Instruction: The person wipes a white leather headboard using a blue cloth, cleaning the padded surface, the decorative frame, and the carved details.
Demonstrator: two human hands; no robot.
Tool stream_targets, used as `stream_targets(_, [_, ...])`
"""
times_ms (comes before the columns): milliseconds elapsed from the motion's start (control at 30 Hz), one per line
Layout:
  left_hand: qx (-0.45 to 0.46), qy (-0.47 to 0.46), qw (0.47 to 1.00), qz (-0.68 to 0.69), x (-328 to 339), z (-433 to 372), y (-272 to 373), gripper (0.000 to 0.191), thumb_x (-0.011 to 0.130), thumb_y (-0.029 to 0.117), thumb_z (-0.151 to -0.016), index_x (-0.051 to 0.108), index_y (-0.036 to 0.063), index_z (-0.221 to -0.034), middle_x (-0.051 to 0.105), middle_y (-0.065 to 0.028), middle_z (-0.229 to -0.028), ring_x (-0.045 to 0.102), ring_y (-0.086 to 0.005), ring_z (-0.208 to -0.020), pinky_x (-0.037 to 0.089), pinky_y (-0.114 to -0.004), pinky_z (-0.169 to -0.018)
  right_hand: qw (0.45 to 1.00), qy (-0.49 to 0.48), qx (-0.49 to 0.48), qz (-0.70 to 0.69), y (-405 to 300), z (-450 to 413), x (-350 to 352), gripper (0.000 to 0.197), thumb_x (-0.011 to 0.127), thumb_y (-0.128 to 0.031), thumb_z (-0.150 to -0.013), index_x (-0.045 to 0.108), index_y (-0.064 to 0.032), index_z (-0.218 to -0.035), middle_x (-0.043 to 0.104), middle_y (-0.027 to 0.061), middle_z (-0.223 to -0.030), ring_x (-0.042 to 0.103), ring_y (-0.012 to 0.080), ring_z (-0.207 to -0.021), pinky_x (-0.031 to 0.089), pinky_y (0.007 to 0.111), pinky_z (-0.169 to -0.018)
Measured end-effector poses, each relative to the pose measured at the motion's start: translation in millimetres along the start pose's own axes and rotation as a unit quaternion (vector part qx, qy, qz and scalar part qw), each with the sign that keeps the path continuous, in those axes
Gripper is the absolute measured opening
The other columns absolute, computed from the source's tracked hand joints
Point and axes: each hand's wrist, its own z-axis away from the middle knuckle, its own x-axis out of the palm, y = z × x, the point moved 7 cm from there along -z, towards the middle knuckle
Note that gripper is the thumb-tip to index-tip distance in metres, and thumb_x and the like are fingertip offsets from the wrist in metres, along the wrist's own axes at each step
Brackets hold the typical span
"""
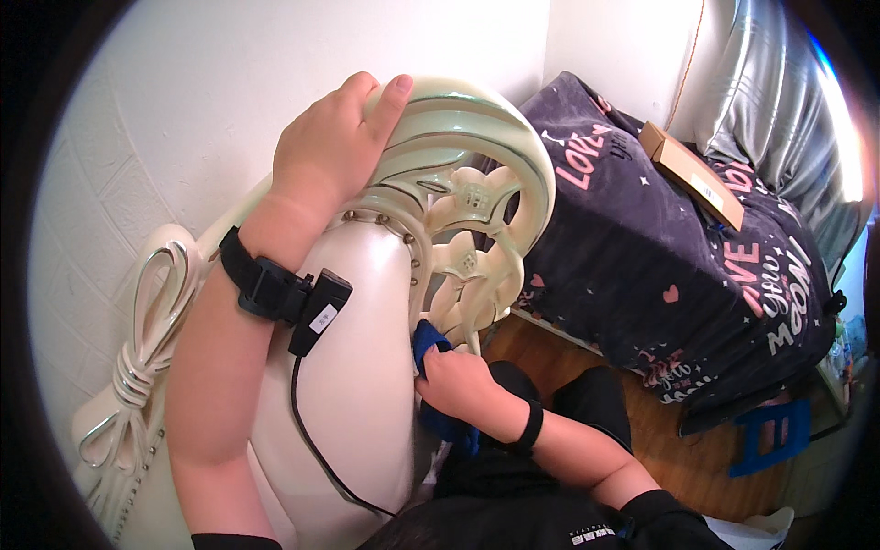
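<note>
My left hand (pixel 326 141) grips the top edge of a glossy cream carved furniture frame (pixel 474 110). Its fingers curl out of sight behind that edge. The frame has scrolls and openwork flowers and curves around a padded white panel (pixel 364 289), which has a row of metal studs along its border. Lower down, beside the openwork, my right hand (pixel 457 385) holds a blue cloth (pixel 430 337) against the carving. Part of the cloth hangs below the hand.
A carved bow-shaped ornament (pixel 137 357) stands at left, near the white wall (pixel 227 69). A dark printed blanket (pixel 619 247) with a cardboard box (pixel 691 175) on it lies at right. A blue plastic stool (pixel 770 433) rests on the wood floor (pixel 660 454).
</note>
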Motion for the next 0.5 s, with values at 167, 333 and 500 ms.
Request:
stream_targets(167, [0.008,0.004,1.0,-0.013,-1,-1,1,0.071,0.028,0.071,-0.095,0.062,0.0085,-0.1,0.069,-0.013,-0.084,0.067,-0.0313,-0.085,0.051,-0.042,-0.078,0.991,-0.025,-0.028,0.131,-3,-21,12,0.034,0.057,-0.012,-0.083,0.062,0.0082,-0.11,0.07,0.014,-0.075,0.072,0.0249,-0.066,0.055,0.036,-0.052])
stream_targets(333, [-0.003,0.006,1.0,-0.018,0,-2,-3,0.072,0.026,0.073,-0.095,0.062,0.0101,-0.1,0.069,-0.011,-0.083,0.066,-0.0311,-0.086,0.051,-0.042,-0.078,0.997,-0.041,0.033,0.052,8,-42,0,0.023,0.06,-0.016,-0.082,0.062,0.0004,-0.097,0.071,0.0145,-0.077,0.071,0.0327,-0.07,0.056,0.044,-0.061])
stream_targets(500, [-0.001,-0.002,1.0,-0.022,2,-6,-2,0.073,0.025,0.074,-0.094,0.062,0.0108,-0.102,0.068,-0.0089,-0.083,0.066,-0.0304,-0.086,0.05,-0.041,-0.079,0.998,-0.011,0.019,0.053,12,-36,-1,0.026,0.062,-0.017,-0.08,0.062,0.0007,-0.099,0.071,0.0142,-0.077,0.071,0.0319,-0.068,0.056,0.044,-0.06])
